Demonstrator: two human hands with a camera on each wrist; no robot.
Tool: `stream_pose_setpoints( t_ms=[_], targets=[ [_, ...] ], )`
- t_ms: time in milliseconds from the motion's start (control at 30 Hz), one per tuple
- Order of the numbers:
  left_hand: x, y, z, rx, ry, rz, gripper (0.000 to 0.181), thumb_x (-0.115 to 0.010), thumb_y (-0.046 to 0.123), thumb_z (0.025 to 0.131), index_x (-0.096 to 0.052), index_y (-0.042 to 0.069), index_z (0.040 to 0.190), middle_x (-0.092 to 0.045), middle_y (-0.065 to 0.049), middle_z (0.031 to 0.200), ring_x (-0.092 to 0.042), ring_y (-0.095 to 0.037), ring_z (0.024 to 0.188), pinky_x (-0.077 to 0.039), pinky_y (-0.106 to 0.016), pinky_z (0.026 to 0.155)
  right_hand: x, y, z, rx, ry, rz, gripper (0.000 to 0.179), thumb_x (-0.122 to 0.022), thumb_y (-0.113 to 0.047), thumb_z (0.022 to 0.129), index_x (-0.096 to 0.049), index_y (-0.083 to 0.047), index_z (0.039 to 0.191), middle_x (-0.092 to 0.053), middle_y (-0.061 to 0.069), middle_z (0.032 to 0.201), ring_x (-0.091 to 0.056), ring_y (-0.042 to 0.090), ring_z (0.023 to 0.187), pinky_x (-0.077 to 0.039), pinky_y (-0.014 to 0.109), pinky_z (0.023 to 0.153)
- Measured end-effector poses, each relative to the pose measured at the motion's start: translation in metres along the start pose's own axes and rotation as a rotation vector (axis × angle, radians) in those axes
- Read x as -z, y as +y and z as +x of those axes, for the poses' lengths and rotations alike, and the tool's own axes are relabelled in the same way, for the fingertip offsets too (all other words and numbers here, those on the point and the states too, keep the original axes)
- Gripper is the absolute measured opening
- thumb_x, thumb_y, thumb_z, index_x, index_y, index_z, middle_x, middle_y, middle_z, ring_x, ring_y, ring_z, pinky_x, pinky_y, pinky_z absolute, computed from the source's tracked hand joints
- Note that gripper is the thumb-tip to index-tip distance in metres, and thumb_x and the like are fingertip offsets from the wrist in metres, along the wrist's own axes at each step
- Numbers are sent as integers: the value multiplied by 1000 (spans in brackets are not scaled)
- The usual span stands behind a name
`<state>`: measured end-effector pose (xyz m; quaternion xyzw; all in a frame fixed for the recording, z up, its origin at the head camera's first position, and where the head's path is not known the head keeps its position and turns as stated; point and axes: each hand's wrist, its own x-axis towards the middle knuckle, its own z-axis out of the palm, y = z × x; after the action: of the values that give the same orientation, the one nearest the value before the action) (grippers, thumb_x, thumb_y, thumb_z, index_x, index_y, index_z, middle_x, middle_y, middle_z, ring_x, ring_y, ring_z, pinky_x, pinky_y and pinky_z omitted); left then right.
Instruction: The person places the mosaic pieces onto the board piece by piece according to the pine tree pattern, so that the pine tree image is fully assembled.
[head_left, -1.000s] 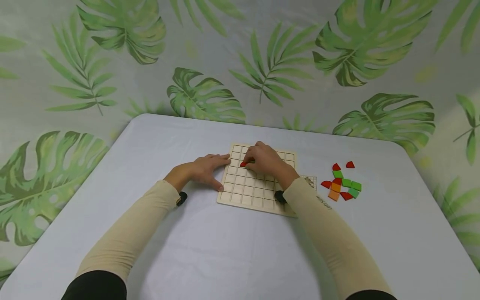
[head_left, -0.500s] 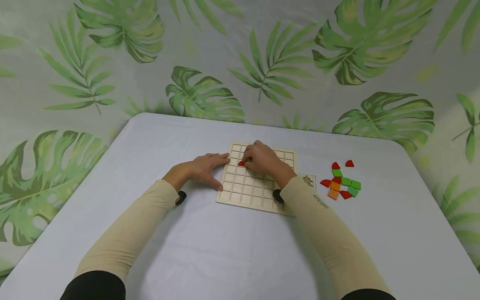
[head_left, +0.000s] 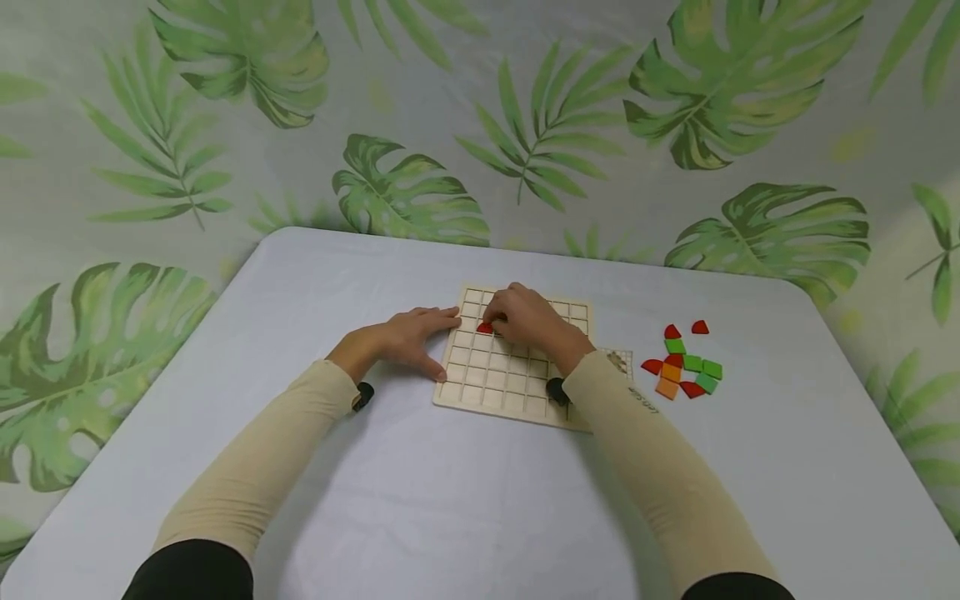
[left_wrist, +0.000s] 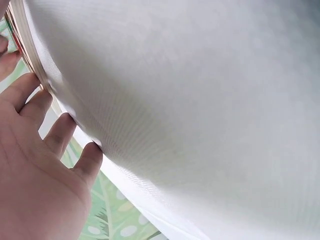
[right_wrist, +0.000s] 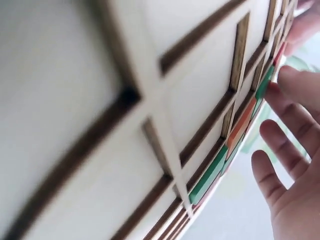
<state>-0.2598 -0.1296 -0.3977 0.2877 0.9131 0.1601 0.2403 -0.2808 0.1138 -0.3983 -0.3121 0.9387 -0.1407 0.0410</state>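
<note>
A pale wooden grid board (head_left: 480, 379) lies on the table between both hands. My left hand (head_left: 408, 337) spreads along the board's left side, with fingertips and thumb right at its edge. Over the upper part of the board, my right hand (head_left: 536, 321) bends down with fingers curled. In the right wrist view its thumb and forefinger pinch at a green tile (right_wrist: 264, 86). A red rounded piece (head_left: 485, 328) sits in a cell just left of those fingertips. An orange tile (right_wrist: 241, 122) and another green tile (right_wrist: 209, 174) sit in cells further along, hidden by the hand in the head view.
To the right of the board lie loose pieces: several red rounded ones (head_left: 700, 327), green tiles (head_left: 712, 371) and orange tiles (head_left: 667, 388). A small printed card (head_left: 621, 360) shows partly from under the right forearm. A leaf-patterned cloth (head_left: 412, 187) hangs behind the white table (head_left: 420, 500).
My right fingertips have shifted very slightly, and the red piece beside them shows a little more. The left hand stays at the board's edge. The loose pieces have not moved.
</note>
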Motion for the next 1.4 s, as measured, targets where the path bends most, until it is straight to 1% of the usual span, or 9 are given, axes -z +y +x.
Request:
stream_pose_setpoints(
  t_ms=[100, 233, 333, 533, 733, 900, 1000, 1267, 1400],
  targets=[
    [-2, 1, 2, 5, -7, -1, 96, -79, 45, 80, -30, 18, 157, -13, 3, 169, -13, -31, 156, -18, -56, 124, 1, 11, -3, -15, 26, 43, 30, -50, -1, 97, -77, -9, 108, -73, 9, 112, -63, 28, 105, -49, 42, 103],
    [-2, 1, 2, 21, -6, 15, 96, -79, 46, 80, -29, 19, 158, -12, 5, 169, -13, -30, 156, -18, -56, 124, 5, 21, -7, -19, 31, 29, 37, -46, 4, 94, -78, -9, 106, -73, 11, 110, -63, 30, 103, -46, 44, 107],
    [-2, -1, 2, 22, 1, 19, 97, -80, 46, 80, -28, 20, 158, -12, 6, 169, -13, -29, 156, -18, -55, 124, 7, 21, -9, -20, 15, 27, 36, -47, 4, 95, -79, -10, 106, -72, 11, 110, -62, 30, 103, -48, 44, 103],
    [-3, 0, 4, 12, -5, 12, 96, -79, 45, 80, -28, 19, 158, -12, 3, 169, -14, -31, 156, -19, -56, 123, 9, 23, -15, -23, -6, 39, 34, -49, 4, 94, -79, -9, 105, -71, 12, 113, -61, 31, 107, -47, 46, 106],
    [-3, 0, 5, 21, -4, 23, 97, -79, 45, 80, -28, 20, 158, -12, 4, 169, -14, -31, 156, -19, -56, 124, 23, 33, -27, -58, -1, 13, 33, -47, 2, 95, -78, -7, 105, -69, 14, 119, -58, 34, 113, -48, 47, 104],
    [-3, 0, 5, 17, 3, 22, 97, -80, 45, 79, -29, 19, 158, -13, 3, 169, -15, -32, 156, -19, -56, 123, 36, 46, -42, -116, -7, -4, 31, -48, -2, 96, -76, -6, 108, -66, 15, 124, -56, 36, 117, -48, 49, 102],
    [-3, -1, 4, 13, -1, 16, 97, -80, 45, 79, -29, 19, 158, -13, 3, 169, -14, -32, 156, -19, -56, 123, 42, 55, -52, -140, -10, 17, 31, -48, -2, 96, -76, -5, 109, -65, 17, 125, -55, 37, 120, -49, 51, 101],
    [-3, 1, 4, 15, -7, 21, 96, -79, 46, 80, -29, 20, 158, -12, 4, 169, -13, -32, 156, -19, -57, 123, 62, 86, -86, -141, 13, 6, 29, -50, 0, 94, -73, -1, 111, -65, 22, 122, -56, 41, 116, -49, 54, 96],
    [-2, 1, 3, 22, -7, 17, 96, -79, 46, 80, -29, 20, 158, -12, 4, 169, -13, -31, 156, -19, -57, 123, 73, 98, -104, -170, 8, -1, 28, -51, 0, 95, -73, 0, 112, -65, 24, 123, -57, 42, 116, -48, 56, 95]
  ],
)
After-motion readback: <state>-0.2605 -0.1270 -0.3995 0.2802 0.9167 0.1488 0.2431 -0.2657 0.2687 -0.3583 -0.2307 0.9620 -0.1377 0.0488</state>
